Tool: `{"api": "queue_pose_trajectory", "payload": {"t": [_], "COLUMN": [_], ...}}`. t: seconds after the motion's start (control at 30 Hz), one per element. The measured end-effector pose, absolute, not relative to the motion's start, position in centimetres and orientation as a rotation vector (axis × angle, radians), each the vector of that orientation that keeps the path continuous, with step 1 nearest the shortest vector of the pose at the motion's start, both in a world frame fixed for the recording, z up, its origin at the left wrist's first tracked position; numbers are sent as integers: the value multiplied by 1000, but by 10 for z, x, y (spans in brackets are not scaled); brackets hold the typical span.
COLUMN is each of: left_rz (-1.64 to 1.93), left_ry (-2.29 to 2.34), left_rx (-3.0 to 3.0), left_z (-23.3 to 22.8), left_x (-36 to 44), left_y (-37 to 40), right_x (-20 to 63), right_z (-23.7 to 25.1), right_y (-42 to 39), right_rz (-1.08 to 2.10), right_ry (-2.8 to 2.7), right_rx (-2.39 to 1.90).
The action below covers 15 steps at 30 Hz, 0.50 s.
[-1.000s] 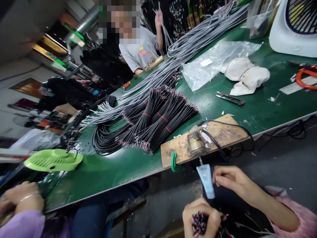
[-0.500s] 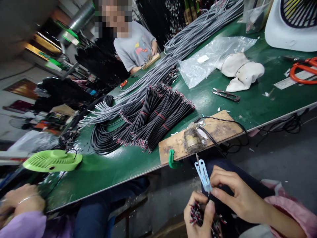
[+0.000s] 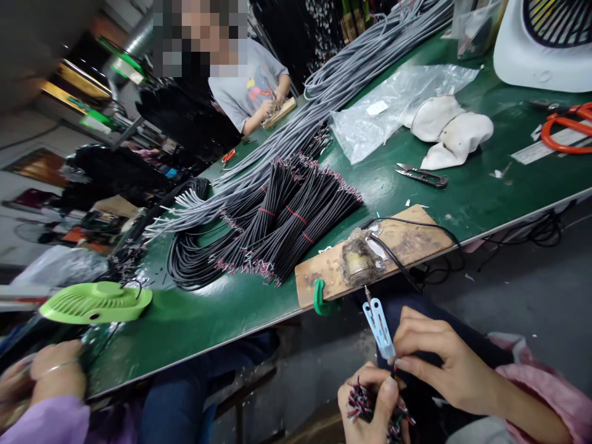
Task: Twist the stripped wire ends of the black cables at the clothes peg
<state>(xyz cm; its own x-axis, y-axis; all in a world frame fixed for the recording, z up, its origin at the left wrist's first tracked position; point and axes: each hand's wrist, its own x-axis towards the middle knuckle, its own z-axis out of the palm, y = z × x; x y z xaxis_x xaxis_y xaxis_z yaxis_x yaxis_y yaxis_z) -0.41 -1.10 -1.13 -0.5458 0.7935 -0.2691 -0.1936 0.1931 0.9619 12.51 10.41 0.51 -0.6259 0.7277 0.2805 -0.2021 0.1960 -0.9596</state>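
Low and right of centre in my head view, the left hand (image 3: 385, 408) had its grip wrapped around a bundle of dark wires (image 3: 359, 401). The right hand (image 3: 441, 354) met the lower end of a light-blue piece (image 3: 380, 330); whether its grip pinched anything, I couldn't tell. The piece hung at a metal tip (image 3: 367, 293) by the wooden board (image 3: 416, 231) on the desk (image 3: 198, 320).

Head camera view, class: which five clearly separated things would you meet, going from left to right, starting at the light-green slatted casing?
Light-green slatted casing, green clamp, light-blue clip, the person's right hand, large orange-handled scissors.
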Motion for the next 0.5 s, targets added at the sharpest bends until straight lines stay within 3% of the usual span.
{"api": "queue_pose_trajectory", "payload": {"t": [0.13,0.37,0.5], "left_rz": [1464,1531,1577], "left_ry": [1654,1695,1640], "left_rx": [621,1078,1225], "left_z": [-10,7,28], "left_x": [-5,-10,-10], "left_y": [-11,2,13], "right_x": [125,111,97], "right_z": [6,-11,0], "right_y": [102,103,120], "right_rz": [1640,2447,2393], "right_ry": [-1671,-974,-846], "right_rx": [-497,-462,-557]}}
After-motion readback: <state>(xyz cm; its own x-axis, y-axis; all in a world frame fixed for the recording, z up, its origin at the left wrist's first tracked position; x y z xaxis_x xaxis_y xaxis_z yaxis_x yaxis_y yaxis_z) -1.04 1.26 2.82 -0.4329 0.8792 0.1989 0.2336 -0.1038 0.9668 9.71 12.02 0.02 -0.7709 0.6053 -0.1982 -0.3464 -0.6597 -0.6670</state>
